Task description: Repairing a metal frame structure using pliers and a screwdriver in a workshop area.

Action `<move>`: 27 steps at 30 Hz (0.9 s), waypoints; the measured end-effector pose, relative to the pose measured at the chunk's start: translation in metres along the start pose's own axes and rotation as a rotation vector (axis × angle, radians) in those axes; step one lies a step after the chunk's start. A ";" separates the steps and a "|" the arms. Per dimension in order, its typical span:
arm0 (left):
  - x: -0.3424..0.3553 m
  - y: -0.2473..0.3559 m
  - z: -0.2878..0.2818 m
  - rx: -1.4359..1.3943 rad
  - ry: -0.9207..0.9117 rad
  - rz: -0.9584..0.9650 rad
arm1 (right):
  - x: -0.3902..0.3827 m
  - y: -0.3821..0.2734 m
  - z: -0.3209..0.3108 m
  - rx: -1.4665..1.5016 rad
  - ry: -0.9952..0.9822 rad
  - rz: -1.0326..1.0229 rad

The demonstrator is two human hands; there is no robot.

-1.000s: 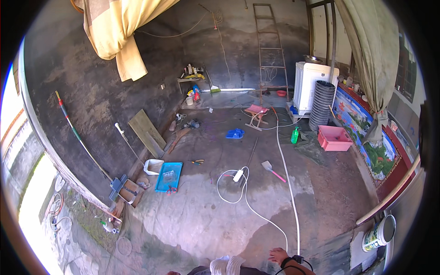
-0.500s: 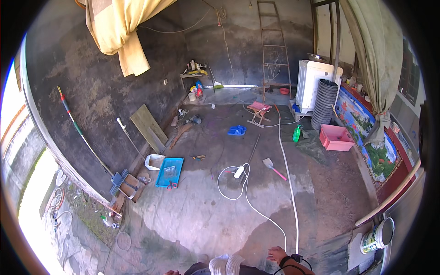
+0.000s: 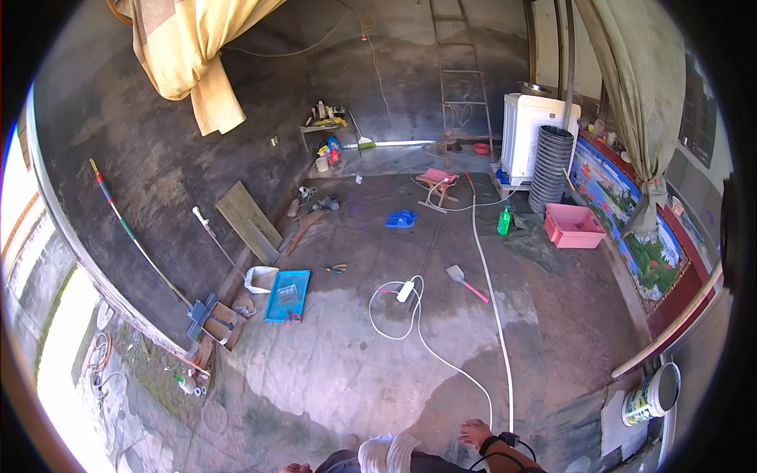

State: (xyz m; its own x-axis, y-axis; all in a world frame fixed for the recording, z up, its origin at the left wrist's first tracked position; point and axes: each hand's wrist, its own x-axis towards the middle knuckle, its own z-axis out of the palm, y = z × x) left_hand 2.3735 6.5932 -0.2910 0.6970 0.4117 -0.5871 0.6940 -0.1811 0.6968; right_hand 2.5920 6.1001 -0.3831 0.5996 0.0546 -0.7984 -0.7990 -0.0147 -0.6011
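At the lower edge of the head view, my right hand [image 3: 475, 433] hangs open, fingers loosely curved and apart, with nothing visible in it. A black band with a cord circles that wrist. My left hand [image 3: 296, 468] barely shows at the bottom; its grip is unclear. Between my hands, a white knitted bundle [image 3: 388, 452] sits against my dark clothing. A white cable [image 3: 507, 378] runs along the floor near my right hand, and a looped extension cord [image 3: 405, 291] with a power strip lies farther ahead.
Around the floor lie a blue tray [image 3: 276, 307], pink-handled scraper [image 3: 477, 290], blue slippers [image 3: 400, 218], green bottle [image 3: 503, 221] and pink crate [image 3: 574, 232]. A bucket [image 3: 648, 394] stands right. Boards [image 3: 244, 213] and long-handled tools [image 3: 138, 239] lean left. A ladder [image 3: 465, 102] stands behind a white appliance [image 3: 520, 142].
The view shifts slightly, so the room sits a little higher and further left in the picture. My right hand appears slightly higher, still open. Nothing is visibly taken hold of or moved.
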 end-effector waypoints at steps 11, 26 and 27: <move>-0.002 0.014 0.008 -0.051 0.058 0.093 | -0.007 0.005 -0.004 0.077 0.020 0.016; -0.006 0.023 0.005 -0.157 0.040 0.008 | -0.008 -0.002 -0.002 0.065 0.013 0.024; -0.007 0.025 0.004 -0.166 0.047 -0.001 | -0.008 -0.003 -0.002 0.066 0.013 0.023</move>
State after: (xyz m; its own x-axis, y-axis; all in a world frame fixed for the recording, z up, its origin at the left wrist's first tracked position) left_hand 2.3863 6.5819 -0.2713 0.6847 0.4538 -0.5703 0.6522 -0.0321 0.7574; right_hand 2.5897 6.0978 -0.3756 0.5813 0.0423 -0.8126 -0.8135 0.0505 -0.5794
